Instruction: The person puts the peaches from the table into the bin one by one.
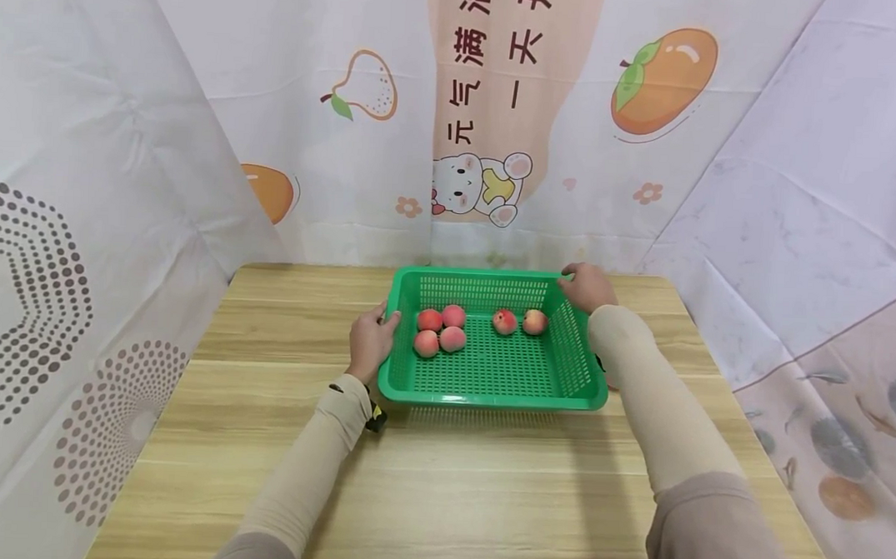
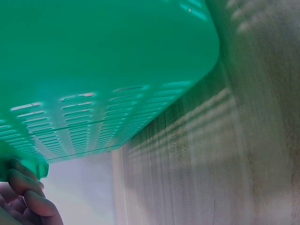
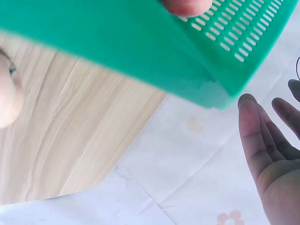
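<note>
A green plastic basket (image 1: 488,400) stands at the far middle of the wooden table. Inside it, several red peaches (image 1: 453,339) cluster at the left, and two more peaches (image 1: 534,322) sit toward the far right. At the left side, my left hand (image 1: 370,339) grips the rim, thumb on top; in the left wrist view its curled fingers (image 2: 29,194) meet the rim. My right hand (image 1: 589,287) is at the far right corner, overlapping the rim in the head view. The right wrist view shows its fingers (image 3: 253,131) fairly straight, right beside the corner.
On the table (image 1: 468,497), another peach (image 1: 613,383) peeks out beside the basket's right side, partly hidden by the right forearm. A small black and yellow object (image 1: 377,417) is at the left wrist. Printed cloth (image 1: 333,166) hangs behind the table and at both sides.
</note>
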`<action>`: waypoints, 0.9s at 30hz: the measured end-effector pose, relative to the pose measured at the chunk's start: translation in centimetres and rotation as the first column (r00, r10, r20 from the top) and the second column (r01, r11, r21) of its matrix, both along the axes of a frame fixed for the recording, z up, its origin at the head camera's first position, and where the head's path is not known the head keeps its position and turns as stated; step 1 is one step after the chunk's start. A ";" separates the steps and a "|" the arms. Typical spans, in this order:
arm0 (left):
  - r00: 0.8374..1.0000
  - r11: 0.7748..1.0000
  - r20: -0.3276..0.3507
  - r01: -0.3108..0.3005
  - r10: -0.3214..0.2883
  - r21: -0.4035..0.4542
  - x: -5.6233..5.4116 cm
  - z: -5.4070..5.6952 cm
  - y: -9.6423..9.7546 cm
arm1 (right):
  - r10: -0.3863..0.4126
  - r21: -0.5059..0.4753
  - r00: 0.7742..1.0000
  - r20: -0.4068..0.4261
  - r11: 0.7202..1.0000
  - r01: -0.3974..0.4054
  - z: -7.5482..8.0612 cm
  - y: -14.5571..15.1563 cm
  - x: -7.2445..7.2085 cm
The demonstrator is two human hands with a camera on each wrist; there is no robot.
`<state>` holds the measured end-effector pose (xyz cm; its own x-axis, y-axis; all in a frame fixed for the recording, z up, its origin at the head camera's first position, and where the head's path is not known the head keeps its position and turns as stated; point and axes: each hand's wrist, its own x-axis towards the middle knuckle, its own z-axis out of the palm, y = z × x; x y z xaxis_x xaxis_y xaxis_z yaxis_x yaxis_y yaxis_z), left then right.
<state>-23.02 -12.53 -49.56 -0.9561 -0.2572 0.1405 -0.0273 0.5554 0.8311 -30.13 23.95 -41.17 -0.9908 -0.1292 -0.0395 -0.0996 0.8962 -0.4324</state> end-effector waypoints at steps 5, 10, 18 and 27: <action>1.000 1.000 -0.004 0.004 -0.004 0.002 -0.1 0.0 0.0 | -0.010 0.023 0.999 -0.036 1.000 0.011 0.1 1.2 0.0; 1.000 1.000 -0.002 0.002 -0.002 0.008 -0.1 0.0 0.0 | -0.013 0.042 0.998 -0.056 0.999 0.015 0.0 2.2 0.1; 1.000 1.000 0.007 0.002 -0.002 0.008 -0.1 -0.1 0.0 | 0.003 0.068 0.999 0.032 0.998 -0.005 -0.3 4.3 1.2; 1.000 1.000 0.004 0.003 -0.003 -0.003 -0.1 -0.1 -0.2 | 0.016 0.092 0.995 0.102 0.995 -0.025 -1.3 6.6 2.1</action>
